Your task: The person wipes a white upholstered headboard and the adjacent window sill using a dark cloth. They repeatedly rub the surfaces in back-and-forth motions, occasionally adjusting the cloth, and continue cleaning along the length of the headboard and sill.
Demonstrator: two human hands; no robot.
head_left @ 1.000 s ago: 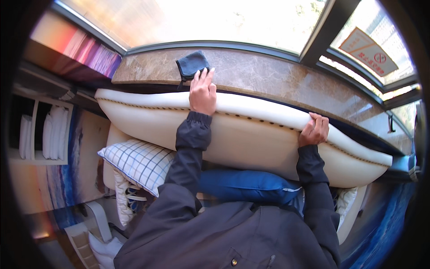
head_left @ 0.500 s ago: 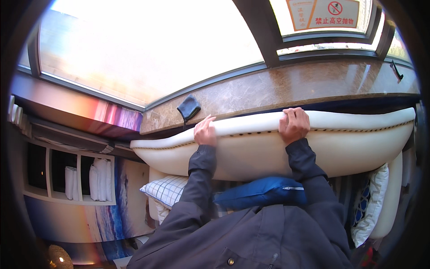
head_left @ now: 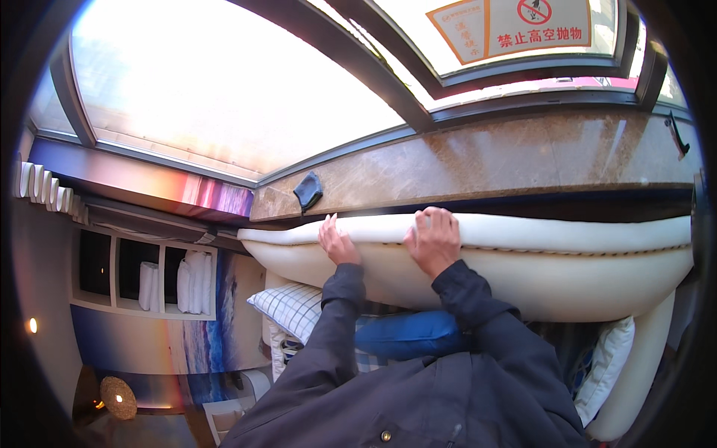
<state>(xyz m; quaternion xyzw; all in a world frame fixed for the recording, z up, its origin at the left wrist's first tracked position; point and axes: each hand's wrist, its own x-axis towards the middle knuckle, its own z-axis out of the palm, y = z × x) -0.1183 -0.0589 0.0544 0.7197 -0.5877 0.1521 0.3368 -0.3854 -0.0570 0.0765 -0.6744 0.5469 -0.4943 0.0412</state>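
Note:
A long cream padded cushion [head_left: 567, 261] with a stitched edge runs across the middle, just below a brown stone window ledge [head_left: 508, 160]. My left hand [head_left: 336, 241] rests on its top edge near the left end, fingers laid over it. My right hand [head_left: 433, 239] grips the same edge a little to the right, fingers curled over the rim. Both dark jacket sleeves reach up from the bottom. A dark folded cloth [head_left: 308, 190] lies on the ledge above my left hand.
Below the cushion lie a checked pillow [head_left: 291, 310], a blue pillow [head_left: 407, 334] and a white pillow [head_left: 609, 369]. A big window [head_left: 224, 89] fills the top. Shelves with folded white towels [head_left: 190, 280] stand at the left, a small lamp [head_left: 118, 396] at the lower left.
My hands have come closer together along the cushion's top edge, and the view has swung left, so the cushion's left end now sits near the middle.

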